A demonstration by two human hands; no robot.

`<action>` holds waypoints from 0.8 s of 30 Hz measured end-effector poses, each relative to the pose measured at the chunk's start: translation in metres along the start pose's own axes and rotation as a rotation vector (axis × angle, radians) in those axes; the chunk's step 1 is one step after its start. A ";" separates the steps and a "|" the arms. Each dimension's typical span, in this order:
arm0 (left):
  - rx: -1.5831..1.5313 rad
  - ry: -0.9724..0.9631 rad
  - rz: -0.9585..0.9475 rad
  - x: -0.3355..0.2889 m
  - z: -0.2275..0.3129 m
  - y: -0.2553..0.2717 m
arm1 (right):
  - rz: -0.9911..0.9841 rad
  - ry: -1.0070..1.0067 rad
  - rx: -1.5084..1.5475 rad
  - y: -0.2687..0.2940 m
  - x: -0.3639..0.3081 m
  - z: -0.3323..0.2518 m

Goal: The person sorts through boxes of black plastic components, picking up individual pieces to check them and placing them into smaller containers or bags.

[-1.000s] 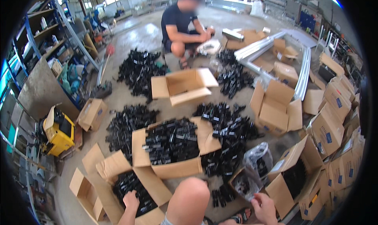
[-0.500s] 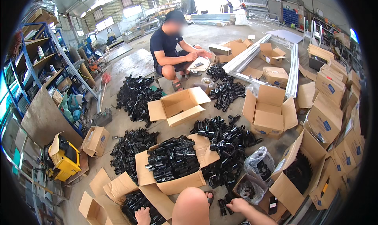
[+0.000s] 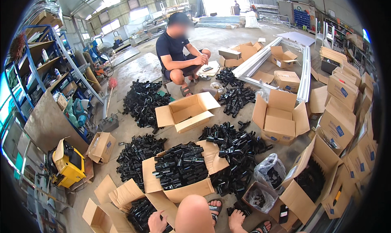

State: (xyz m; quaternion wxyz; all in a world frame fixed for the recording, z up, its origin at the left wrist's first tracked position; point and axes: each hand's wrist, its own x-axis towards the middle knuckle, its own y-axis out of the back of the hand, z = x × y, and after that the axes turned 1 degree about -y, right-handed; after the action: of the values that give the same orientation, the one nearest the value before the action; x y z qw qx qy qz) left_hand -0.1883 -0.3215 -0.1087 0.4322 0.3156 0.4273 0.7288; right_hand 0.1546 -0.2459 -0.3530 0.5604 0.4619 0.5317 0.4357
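At the lower edge, my left hand (image 3: 157,222) is over a carton (image 3: 163,204) of black tube-shaped parts (image 3: 141,213); its fingers are apart and nothing shows in them. My right hand (image 3: 236,220) reaches down by my sandalled foot, fingers bent onto a black tube-shaped part (image 3: 243,208) on the floor. Between my hands my knee (image 3: 194,214) sticks up. Just beyond it stands an open carton (image 3: 189,193) heaped with glossy black parts (image 3: 181,165).
Piles of black parts (image 3: 234,151) lie around the cartons. Opposite, a co-worker (image 3: 175,53) squats, hands together, behind an open carton (image 3: 185,125). At right are a clear bag (image 3: 271,170), a phone (image 3: 284,213) and stacked cartons (image 3: 340,114). A yellow machine (image 3: 67,163) stands left.
My right hand has drawn left and slightly down onto the black parts. My left hand has shifted right within the carton area. The co-worker's hands have come together.
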 end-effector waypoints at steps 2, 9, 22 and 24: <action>-0.432 0.266 -0.241 0.014 0.011 -0.007 | 0.051 0.005 -0.051 -0.022 -0.003 -0.007; -1.159 0.542 -0.565 0.076 0.072 -0.035 | -0.081 -0.147 0.096 -0.031 -0.003 -0.005; -1.115 0.376 -0.916 0.130 0.078 -0.026 | -0.165 -0.110 0.213 0.033 -0.036 -0.021; -1.139 0.362 -0.919 0.137 0.073 -0.028 | -0.169 -0.115 0.238 0.030 -0.040 -0.022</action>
State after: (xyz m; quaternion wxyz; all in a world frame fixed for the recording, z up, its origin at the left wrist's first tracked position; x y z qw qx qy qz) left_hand -0.1760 -0.1654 -0.0898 0.7121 -0.2916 0.1376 0.6237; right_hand 0.1310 -0.2776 -0.3157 0.5658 0.5031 0.5836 0.2936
